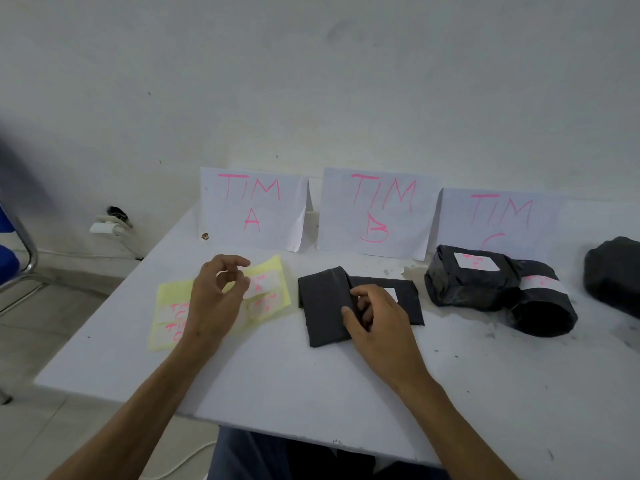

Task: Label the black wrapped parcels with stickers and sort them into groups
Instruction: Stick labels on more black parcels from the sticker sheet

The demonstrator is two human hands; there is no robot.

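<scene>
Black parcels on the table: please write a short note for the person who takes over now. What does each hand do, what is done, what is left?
Left hand: above the yellow sticker sheet, fingers curled at a sticker; whether it pinches one is unclear.
Right hand: rests on the flat black parcel before the TIM B sign.
Done: two labelled parcels lie before the TIM C sign.
Left: the flat parcel's label; the parcel at far right, no label visible; nothing lies before the TIM A sign.
</scene>
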